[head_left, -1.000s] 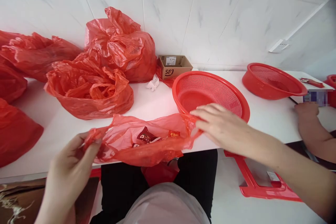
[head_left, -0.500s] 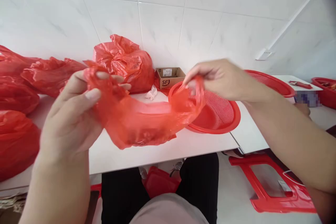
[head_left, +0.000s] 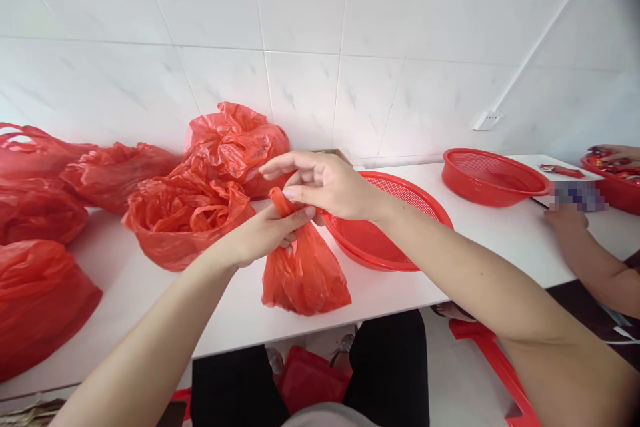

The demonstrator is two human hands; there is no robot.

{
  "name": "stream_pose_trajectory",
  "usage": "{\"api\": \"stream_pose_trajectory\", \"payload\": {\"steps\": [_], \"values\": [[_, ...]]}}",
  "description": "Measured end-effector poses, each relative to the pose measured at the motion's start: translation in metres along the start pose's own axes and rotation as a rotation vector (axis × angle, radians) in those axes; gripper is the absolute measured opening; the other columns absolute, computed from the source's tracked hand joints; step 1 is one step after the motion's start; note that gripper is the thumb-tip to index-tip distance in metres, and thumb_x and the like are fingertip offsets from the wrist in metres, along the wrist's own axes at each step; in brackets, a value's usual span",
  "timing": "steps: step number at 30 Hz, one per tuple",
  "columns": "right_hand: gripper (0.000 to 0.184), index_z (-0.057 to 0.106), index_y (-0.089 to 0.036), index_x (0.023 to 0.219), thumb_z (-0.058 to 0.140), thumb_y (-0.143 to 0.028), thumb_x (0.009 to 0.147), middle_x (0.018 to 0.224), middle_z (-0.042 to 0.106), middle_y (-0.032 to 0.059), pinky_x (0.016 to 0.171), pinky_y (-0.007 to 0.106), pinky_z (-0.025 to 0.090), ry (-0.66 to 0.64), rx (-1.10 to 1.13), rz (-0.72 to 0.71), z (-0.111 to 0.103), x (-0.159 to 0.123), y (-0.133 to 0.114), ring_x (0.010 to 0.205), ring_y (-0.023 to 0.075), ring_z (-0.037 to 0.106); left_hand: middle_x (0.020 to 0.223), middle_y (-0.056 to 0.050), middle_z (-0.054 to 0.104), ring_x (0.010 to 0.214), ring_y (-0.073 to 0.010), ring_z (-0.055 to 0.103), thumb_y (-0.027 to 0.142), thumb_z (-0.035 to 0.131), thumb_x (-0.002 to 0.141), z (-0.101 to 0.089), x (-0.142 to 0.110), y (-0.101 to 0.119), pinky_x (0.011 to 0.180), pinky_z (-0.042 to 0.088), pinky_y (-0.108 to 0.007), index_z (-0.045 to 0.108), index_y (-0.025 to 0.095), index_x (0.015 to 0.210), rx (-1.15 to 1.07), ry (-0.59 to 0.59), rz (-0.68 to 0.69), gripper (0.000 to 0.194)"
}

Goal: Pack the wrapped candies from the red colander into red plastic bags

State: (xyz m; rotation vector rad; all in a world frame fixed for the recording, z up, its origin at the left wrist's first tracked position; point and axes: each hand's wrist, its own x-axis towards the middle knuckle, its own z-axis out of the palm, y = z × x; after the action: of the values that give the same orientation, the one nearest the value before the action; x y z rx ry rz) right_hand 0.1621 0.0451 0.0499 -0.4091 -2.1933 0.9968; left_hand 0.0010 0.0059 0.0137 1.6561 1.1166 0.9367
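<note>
Red plastic bag (head_left: 307, 273): gathered to a narrow neck, its filled lower part hanging below the hands, over the front of the white table (head_left: 240, 317); whether its base touches the tabletop cannot be told.
Left hand (head_left: 273, 230): closed around the neck of the bag, thumb laid across the gathered plastic.
Right hand (head_left: 330, 190): bent over the top of the neck, thumb close to the plastic tip, forefinger reaching out past it; whether it grips the plastic cannot be told.
Near basket (head_left: 380, 230): red, perforated, just to the right of the bag, partly behind the right hand and forearm.
Far basket (head_left: 493, 180): also red and perforated, farther right and well apart from the bag.
Open bag (head_left: 180, 233): red, slumped, crumpled plastic inside its mouth, left of the left hand.
Large bag (head_left: 240, 140): bulging, behind the open one, near the tiled wall (head_left: 300, 80).
Left-side bags (head_left: 45, 300): several red ones clustered along the table's left end.
Cardboard box (head_left: 340, 155): mostly hidden behind the right hand.
Co-worker's hand (head_left: 567, 217): at the table's right side, beside a blurred patch.
Wall socket (head_left: 487, 121): white, above the far basket.
</note>
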Motion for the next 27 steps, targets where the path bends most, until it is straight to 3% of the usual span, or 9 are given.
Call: {"api": "stream_pose_trajectory", "payload": {"steps": [3, 5, 8, 12, 15, 17, 19, 23, 27], "values": [[0.037, 0.056, -0.023, 0.120, 0.062, -0.018, 0.083, 0.117, 0.060, 0.0044, 0.084, 0.032, 0.053, 0.039, -0.093, 0.097, -0.002, -0.016, 0.016, 0.097, 0.0148, 0.060, 0.056, 0.006, 0.038, 0.047, -0.0067, 0.036, 0.051, 0.057, 0.086, -0.008, 0.002, -0.009, 0.050, 0.041, -0.020, 0.062, 0.018, 0.089, -0.212, -0.141, -0.166, 0.033], [0.029, 0.057, -0.022, 0.112, 0.063, -0.021, 0.084, 0.105, 0.062, 0.0031, 0.084, 0.033, 0.052, 0.044, -0.105, 0.149, -0.003, -0.028, 0.021, 0.094, 0.0147, 0.059, 0.055, 0.007, 0.034, 0.045, -0.0057, 0.032, 0.048, 0.057, 0.088, -0.011, 0.003, -0.014, 0.048, 0.037, -0.019, 0.059, 0.018, 0.088, -0.307, -0.163, -0.164, 0.030], [0.018, 0.056, -0.022, 0.105, 0.062, -0.023, 0.087, 0.089, 0.059, -0.0001, 0.077, 0.028, 0.052, 0.166, -0.042, 0.136, 0.000, -0.043, 0.013, 0.081, 0.0114, 0.059, 0.061, 0.002, 0.051, 0.052, -0.0092, 0.046, 0.044, 0.052, 0.091, -0.014, 0.002, -0.017, 0.053, 0.040, -0.022, 0.057, 0.017, 0.086, -0.325, -0.194, -0.097, 0.028], [0.028, 0.056, -0.024, 0.108, 0.068, -0.031, 0.084, 0.089, 0.059, -0.0001, 0.073, 0.027, 0.052, 0.101, 0.137, 0.078, 0.010, -0.054, -0.002, 0.081, 0.0122, 0.059, 0.073, -0.004, 0.065, 0.070, -0.0147, 0.059, 0.037, 0.059, 0.087, -0.021, -0.001, -0.011, 0.069, 0.046, -0.027, 0.065, 0.016, 0.076, -0.176, -0.339, -0.019, 0.024], [0.025, 0.056, -0.025, 0.113, 0.057, -0.038, 0.092, 0.105, 0.061, 0.0034, 0.086, 0.032, 0.050, 0.188, 0.162, 0.099, 0.020, -0.056, 0.010, 0.099, 0.0153, 0.060, 0.075, -0.001, 0.066, 0.069, -0.0141, 0.058, 0.029, 0.064, 0.080, -0.021, -0.002, -0.006, 0.068, 0.046, -0.026, 0.071, 0.019, 0.078, 0.092, -0.388, 0.028, 0.012], [0.026, 0.056, -0.026, 0.119, 0.045, -0.037, 0.098, 0.114, 0.060, 0.0048, 0.095, 0.036, 0.046, 0.250, 0.108, 0.188, 0.026, -0.056, 0.027, 0.110, 0.0165, 0.057, 0.072, 0.001, 0.064, 0.065, -0.0131, 0.056, 0.018, 0.062, 0.075, -0.016, -0.002, -0.007, 0.060, 0.043, -0.024, 0.070, 0.021, 0.081, 0.314, -0.301, 0.066, 0.011], [0.030, 0.055, -0.028, 0.125, 0.042, -0.036, 0.099, 0.120, 0.059, 0.0051, 0.099, 0.039, 0.044, 0.247, 0.069, 0.282, 0.032, -0.055, 0.044, 0.113, 0.0175, 0.056, 0.070, 0.003, 0.062, 0.061, -0.0123, 0.055, 0.005, 0.053, 0.068, -0.009, -0.002, -0.014, 0.055, 0.040, -0.023, 0.066, 0.021, 0.079, 0.552, -0.101, 0.157, 0.023], [0.036, 0.052, -0.032, 0.131, 0.050, -0.033, 0.095, 0.114, 0.062, 0.0035, 0.092, 0.039, 0.048, 0.140, 0.135, 0.334, 0.037, -0.054, 0.060, 0.099, 0.0168, 0.061, 0.096, -0.001, 0.067, 0.080, -0.0148, 0.063, -0.003, 0.041, 0.067, 0.000, -0.001, -0.031, 0.059, 0.043, -0.023, 0.063, 0.021, 0.094, 0.859, 0.306, 0.483, 0.042], [0.026, 0.063, -0.022, 0.112, 0.051, -0.036, 0.095, 0.096, 0.067, 0.0039, 0.083, 0.035, 0.051, 0.098, 0.261, 0.295, 0.030, -0.055, 0.055, 0.087, 0.0158, 0.064, 0.116, -0.006, 0.063, 0.100, -0.0164, 0.063, 0.008, 0.046, 0.085, -0.009, 0.001, -0.037, 0.078, 0.051, -0.026, 0.062, 0.021, 0.114, 0.803, 0.293, 0.661, 0.036]]}}
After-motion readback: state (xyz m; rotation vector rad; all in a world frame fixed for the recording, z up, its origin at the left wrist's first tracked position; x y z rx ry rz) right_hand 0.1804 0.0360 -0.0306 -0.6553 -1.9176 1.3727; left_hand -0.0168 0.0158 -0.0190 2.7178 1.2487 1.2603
